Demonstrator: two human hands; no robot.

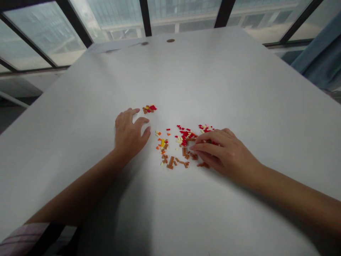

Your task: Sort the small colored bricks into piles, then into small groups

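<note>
Small building bricks in red, brown, yellow, orange and cream lie scattered on a white table (170, 213). My left hand (130, 133) rests left of them, fingers spread and curved, holding nothing. Just beyond its fingertips sits a small clump of red, brown and yellow bricks (149, 108). Over the right side of the scatter is my right hand (220, 151), its fingers bunched together among brown bricks (184, 152); what is between the fingertips cannot be made out. Red bricks (188, 135) lie beyond that hand, partly covered by it. A yellow brick (162, 143) stands out between the hands.
Flat sheets of paper (112, 47) lie at the table's far left edge. Two round brown spots (171, 40) show near the far edge. Windows with dark frames (145, 17) stand behind the table, and a blue-grey curtain (319, 57) hangs at the right.
</note>
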